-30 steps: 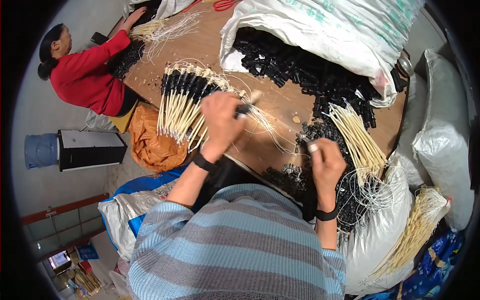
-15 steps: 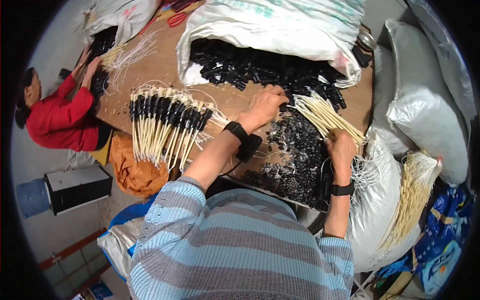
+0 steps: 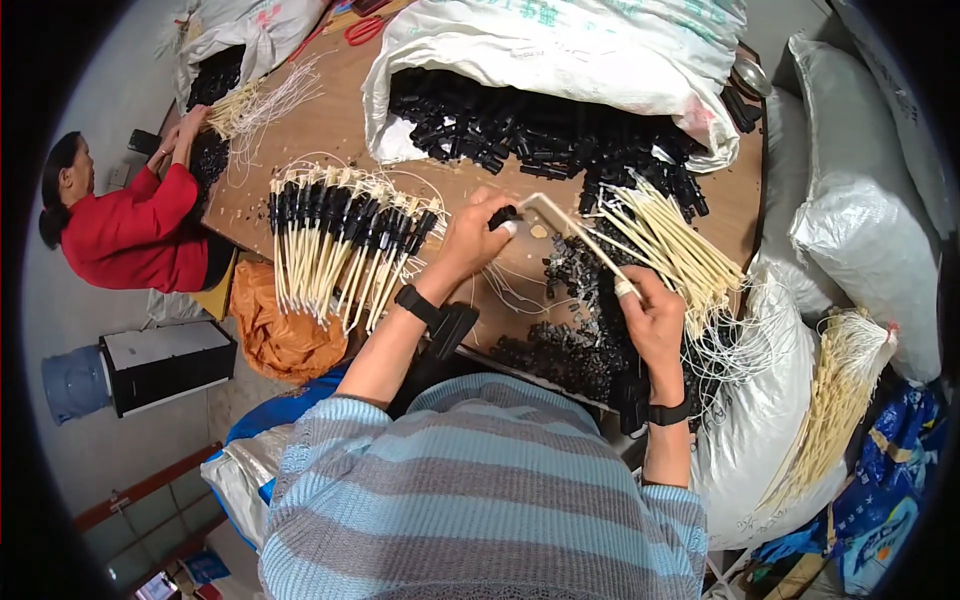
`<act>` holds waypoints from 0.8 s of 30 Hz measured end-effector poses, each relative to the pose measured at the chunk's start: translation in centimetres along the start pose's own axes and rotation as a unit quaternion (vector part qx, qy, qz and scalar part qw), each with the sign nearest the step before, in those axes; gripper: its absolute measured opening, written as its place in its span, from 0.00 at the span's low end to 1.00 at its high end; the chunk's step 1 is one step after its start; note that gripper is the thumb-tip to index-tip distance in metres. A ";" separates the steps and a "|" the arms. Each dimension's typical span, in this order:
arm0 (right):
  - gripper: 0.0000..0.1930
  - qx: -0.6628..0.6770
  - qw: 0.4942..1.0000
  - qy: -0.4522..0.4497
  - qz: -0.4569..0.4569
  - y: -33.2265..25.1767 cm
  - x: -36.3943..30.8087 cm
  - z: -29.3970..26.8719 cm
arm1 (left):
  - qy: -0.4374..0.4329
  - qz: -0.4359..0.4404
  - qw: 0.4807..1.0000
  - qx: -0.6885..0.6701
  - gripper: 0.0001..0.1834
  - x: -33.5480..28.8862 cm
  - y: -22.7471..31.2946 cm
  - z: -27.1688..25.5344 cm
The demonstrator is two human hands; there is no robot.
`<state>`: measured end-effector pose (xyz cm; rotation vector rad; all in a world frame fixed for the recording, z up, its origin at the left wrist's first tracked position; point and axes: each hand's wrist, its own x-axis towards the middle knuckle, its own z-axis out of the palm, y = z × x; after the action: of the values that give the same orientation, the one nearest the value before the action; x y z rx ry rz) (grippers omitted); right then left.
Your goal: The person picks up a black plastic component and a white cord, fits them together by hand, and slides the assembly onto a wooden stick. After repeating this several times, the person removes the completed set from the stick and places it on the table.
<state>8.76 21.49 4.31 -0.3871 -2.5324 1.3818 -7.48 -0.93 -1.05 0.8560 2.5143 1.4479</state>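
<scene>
My left hand (image 3: pixel 476 238) is closed round a small black plastic piece (image 3: pixel 504 216), mostly hidden by the fingers. My right hand (image 3: pixel 655 318) pinches a single cream-coloured tube (image 3: pixel 592 244) by its near end. That tube slants up to the left, and its bent far end reaches close to the black piece; whether they touch I cannot tell. Just beyond my right hand lies a bundle of similar cream tubes (image 3: pixel 672 240) with white cords trailing off it. To the left of my left hand, a row of cream tubes with black sleeves (image 3: pixel 345 235) lies fanned out on the table.
A white woven sack (image 3: pixel 560 50) spills black plastic pieces (image 3: pixel 500 120) onto the wooden table (image 3: pixel 340 105). Small black bits (image 3: pixel 570 350) are heaped near the front edge. Full sacks (image 3: pixel 860 170) crowd the right side. A person in red (image 3: pixel 135 225) works at the far left.
My right hand has drawn one tube from the bundle and brought it left. My left hand has come back from the black pieces with one in its fingers.
</scene>
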 end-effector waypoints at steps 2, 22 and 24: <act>0.08 0.027 1.000 0.006 0.007 0.1 -0.5 0.3 | -0.007 0.008 0.999 -0.030 0.13 -0.3 -0.9 0.0; 0.01 0.435 0.897 -0.067 0.032 1.1 -0.1 -1.6 | 0.022 0.050 0.992 0.116 0.12 -3.5 3.3 -0.1; 0.08 0.247 0.965 -0.086 0.033 -1.8 -0.6 -0.6 | -0.074 -0.099 0.992 0.000 0.12 -3.1 4.3 -0.4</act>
<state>9.28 20.81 6.09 -0.2633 -2.1966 2.0759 -3.24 -1.21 2.14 0.6653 2.4126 1.2740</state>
